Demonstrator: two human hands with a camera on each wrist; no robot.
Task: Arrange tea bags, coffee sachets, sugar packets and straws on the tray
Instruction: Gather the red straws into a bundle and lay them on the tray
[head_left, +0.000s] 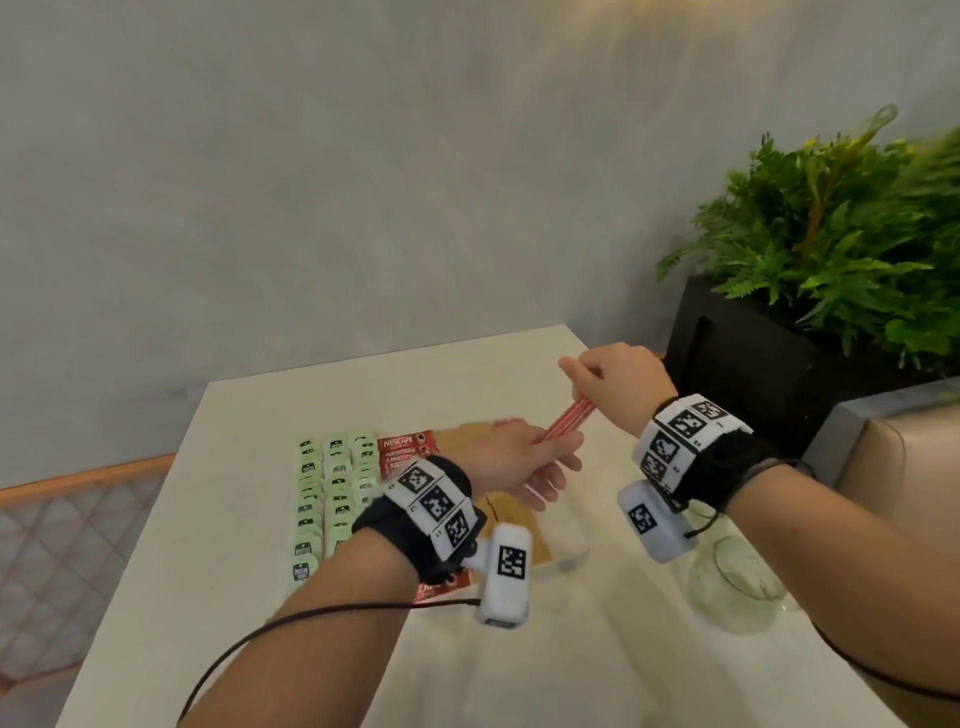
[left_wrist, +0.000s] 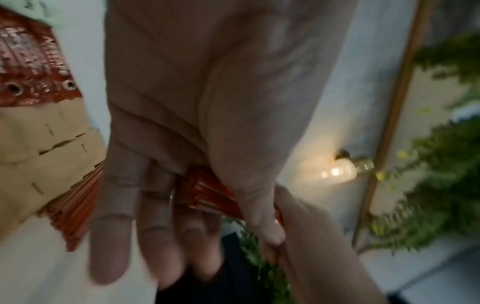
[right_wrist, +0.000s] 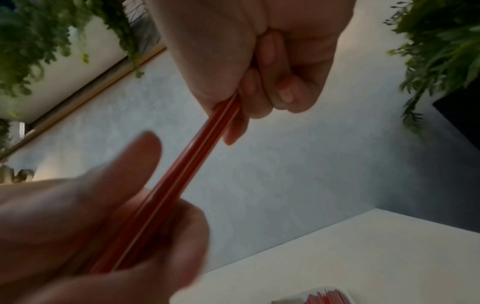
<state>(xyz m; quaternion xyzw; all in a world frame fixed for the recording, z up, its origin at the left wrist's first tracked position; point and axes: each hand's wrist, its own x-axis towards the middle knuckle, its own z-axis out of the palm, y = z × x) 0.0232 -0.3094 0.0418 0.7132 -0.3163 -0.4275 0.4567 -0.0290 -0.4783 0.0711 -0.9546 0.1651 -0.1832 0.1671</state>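
Both hands hold one bundle of red straws (head_left: 569, 422) slantwise above the table. My right hand (head_left: 597, 371) grips the upper end in a fist (right_wrist: 259, 92). My left hand (head_left: 511, 457) pinches the lower end between thumb and fingers (left_wrist: 207, 236). Below, green tea bags (head_left: 335, 488) lie in three rows. Red coffee sachets (head_left: 405, 452) lie beside them, then brown sugar packets (left_wrist: 44, 148). More red straws (left_wrist: 70, 216) lie next to the sugar. My left arm hides much of the sachets and sugar. The tray under them is hard to make out.
A clear glass (head_left: 566, 535) stands under my left hand and a glass jar (head_left: 737, 587) under my right wrist. A fern in a black planter (head_left: 753, 358) stands past the table's right edge, by a beige seat (head_left: 883, 467). A grey wall is behind.
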